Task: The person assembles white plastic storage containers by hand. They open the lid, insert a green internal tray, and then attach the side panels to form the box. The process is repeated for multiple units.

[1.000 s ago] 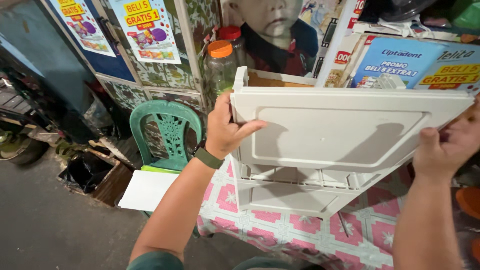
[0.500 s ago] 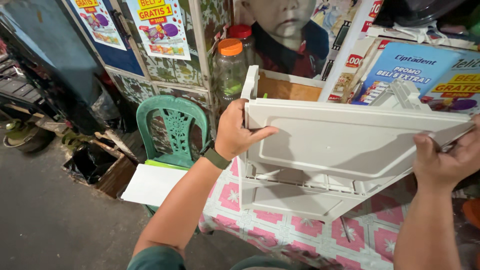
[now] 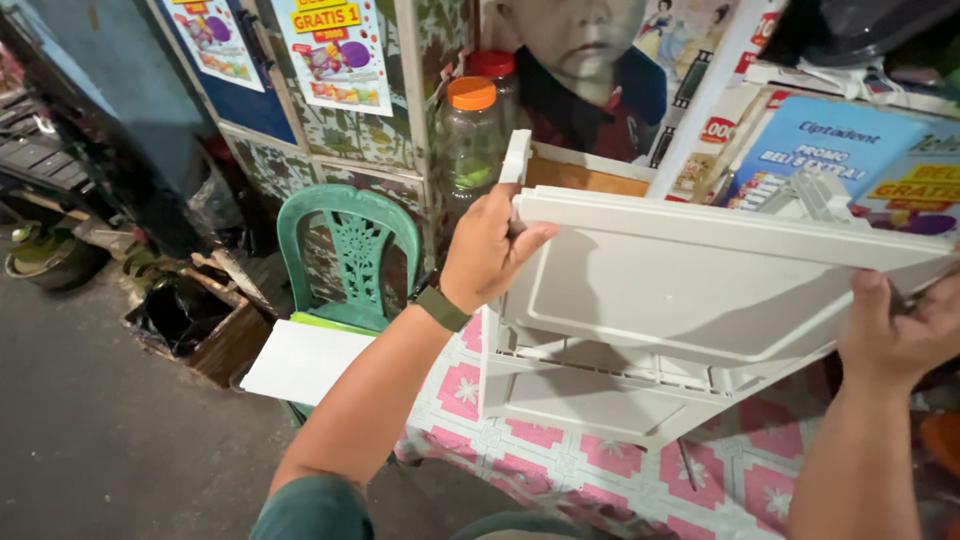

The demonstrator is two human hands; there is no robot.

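Here, both hands — left hand (image 3: 487, 250), right hand (image 3: 893, 325) — clamp fingers on a white plastic panel (image 3: 700, 290) (orange-lidded jar (image 3: 470, 140) behind, contents unclear).

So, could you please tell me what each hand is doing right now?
Left hand: closed on the left edge of the white panel.
Right hand: closed on the panel's right edge.

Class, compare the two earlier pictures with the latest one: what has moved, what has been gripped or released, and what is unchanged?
The flat white plastic panel has tipped: its right end now sits lower than before, above the white plastic shelf frame. Nothing was let go: the left hand still grips the panel's left edge and the right hand its right corner. The green plastic chair and pink patterned tablecloth stayed put.
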